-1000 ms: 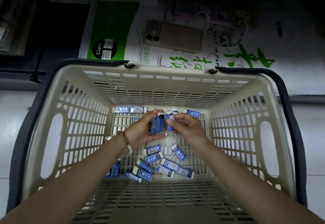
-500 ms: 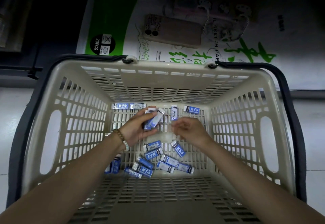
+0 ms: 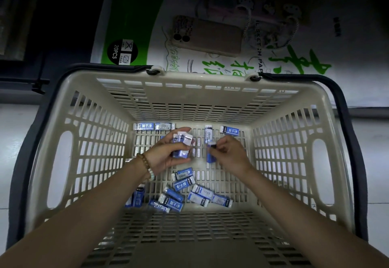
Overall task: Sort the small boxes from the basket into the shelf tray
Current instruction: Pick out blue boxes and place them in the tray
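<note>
A beige slatted basket [image 3: 99, 162] fills the view. Several small blue-and-white boxes [image 3: 183, 184] lie on its floor, most near the front, a few along the far wall [image 3: 145, 126]. My left hand [image 3: 168, 154] grips a small stack of these boxes [image 3: 182, 144] above the basket floor. My right hand [image 3: 229, 154] pinches a single blue box [image 3: 211, 154] just right of that stack. The shelf tray is not in view.
The basket has a dark handle [image 3: 347, 120] folded around its rim. Behind it lies a green-and-white package [image 3: 134, 32] with a phone case [image 3: 207, 35] on top. Dark shelving [image 3: 31, 25] stands at the upper left. Pale floor tiles flank the basket.
My right hand, empty half a second ago, has dropped to the floor and picked up one blue box. My left hand still holds its stack and has turned it more upright.
</note>
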